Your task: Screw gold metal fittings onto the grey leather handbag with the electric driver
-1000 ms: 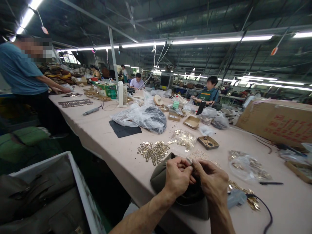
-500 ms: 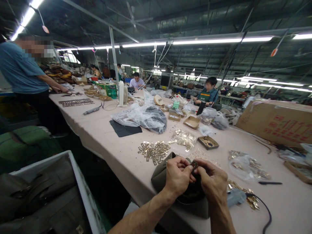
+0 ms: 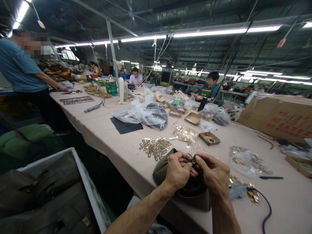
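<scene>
Left hand (image 3: 177,169) and right hand (image 3: 216,171) meet over a grey-brown bag (image 3: 161,168) at the table's near edge, fingertips closed from both sides on a small, partly shiny piece (image 3: 194,158); the fingers hide whether it is fixed to the bag. White-rimmed bin (image 3: 90,191), beside that edge on the left, holds grey-brown goods (image 3: 50,187), one with a gold tag (image 3: 85,221). Toward the middle of the table, a dark tray (image 3: 209,143) contains small pale and black bits. Clear plastic with gold pieces (image 3: 185,135) lies next to it, and a clear sack (image 3: 246,162) nearer the right side also has metal pieces. A loose heap of gold frames (image 3: 156,148) sits just beyond the bag. Both forearms reach up from the bottom of the view, the left slanting in to the right, the right steeper and leaning in to the left; wrists are raised, fingers curled, thumbs facing each other. The bag's long axis seems to run along the near edge, from far left to near right, its dark hollow turned up toward the wearer, though the hands cover much of it. Beside the right wrist lies a corded tool (image 3: 238,191).
</scene>
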Demonstrator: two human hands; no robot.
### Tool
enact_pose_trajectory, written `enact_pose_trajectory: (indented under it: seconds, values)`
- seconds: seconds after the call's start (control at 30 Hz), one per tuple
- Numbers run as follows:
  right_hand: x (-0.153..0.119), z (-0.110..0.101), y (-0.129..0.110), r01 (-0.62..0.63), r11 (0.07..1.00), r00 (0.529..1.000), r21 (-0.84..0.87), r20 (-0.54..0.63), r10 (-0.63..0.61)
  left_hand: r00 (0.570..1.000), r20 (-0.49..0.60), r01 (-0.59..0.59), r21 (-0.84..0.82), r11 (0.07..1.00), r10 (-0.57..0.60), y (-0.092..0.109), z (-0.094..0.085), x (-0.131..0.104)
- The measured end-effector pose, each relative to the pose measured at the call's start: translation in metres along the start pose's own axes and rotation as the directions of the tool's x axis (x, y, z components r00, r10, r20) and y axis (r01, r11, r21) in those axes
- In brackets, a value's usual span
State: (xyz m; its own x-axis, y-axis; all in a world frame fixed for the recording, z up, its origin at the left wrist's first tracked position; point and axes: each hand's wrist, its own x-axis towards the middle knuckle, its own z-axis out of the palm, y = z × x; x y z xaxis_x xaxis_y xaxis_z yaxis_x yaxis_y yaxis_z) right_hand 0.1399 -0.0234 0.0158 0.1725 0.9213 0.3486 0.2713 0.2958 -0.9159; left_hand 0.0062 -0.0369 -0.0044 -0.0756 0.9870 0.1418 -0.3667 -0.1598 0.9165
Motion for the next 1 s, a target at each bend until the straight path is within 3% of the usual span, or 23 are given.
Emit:
enact_pose_trajectory:
  seconds: [0.3, 0.57, 0.8, 1.0]
  values:
    - [-0.002, 0.002, 0.005, 0.061, 0.998, 0.998, -0.003, 0.002, -0.061, 0.998, -0.056, 0.003, 0.068, 0.998, 0.001, 0.001, -0.001, 0.001]
    - [0.000, 0.002, 0.005, 0.048, 0.999, 0.999, -0.006, -0.022, -0.048, 1.000, -0.026, -0.013, 0.064, 0.998, 0.015, 0.005, -0.004, 0.001]
    - [0.000, 0.006, 0.011, 0.039, 0.998, 0.998, 0.055, 0.044, -0.041, 0.998, -0.052, 0.028, 0.085, 0.996, -0.024, 0.009, -0.005, 0.002]
    - [0.003, 0.002, 0.005, 0.059, 0.998, 0.998, 0.036, -0.020, -0.058, 0.995, 0.039, -0.100, 0.250, 0.963, 0.093, 0.003, -0.005, -0.003]
